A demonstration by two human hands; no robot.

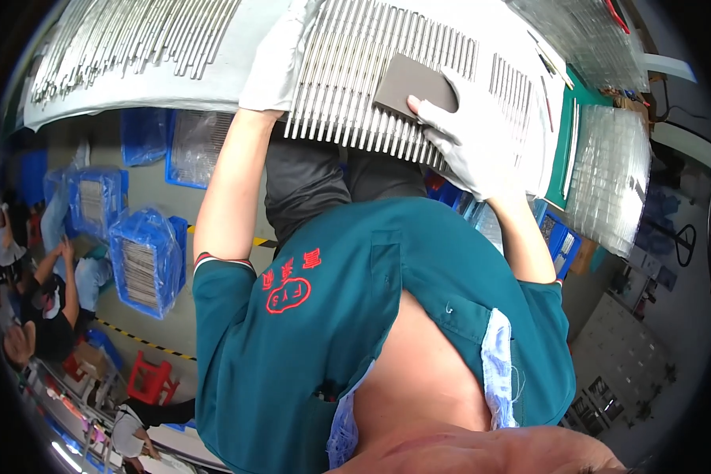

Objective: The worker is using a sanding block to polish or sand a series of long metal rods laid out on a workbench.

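Observation:
A row of thin metal rods [355, 87] lies side by side on a white sheet [213, 79] over the workbench. My right hand [470, 138], in a white glove, presses a flat grey-brown abrasive block [411, 83] onto the rods. My left hand [280, 59], also gloved in white, rests flat on the left end of the same row of rods and holds nothing. My teal work shirt fills the lower middle of the view.
More metal rods [126, 39] lie at the bench's far left. Clear plastic trays [608, 170] stack at the right. Blue crates with bagged rods [142, 265] stand on the floor at left. Other people [39, 292] work at the far left edge.

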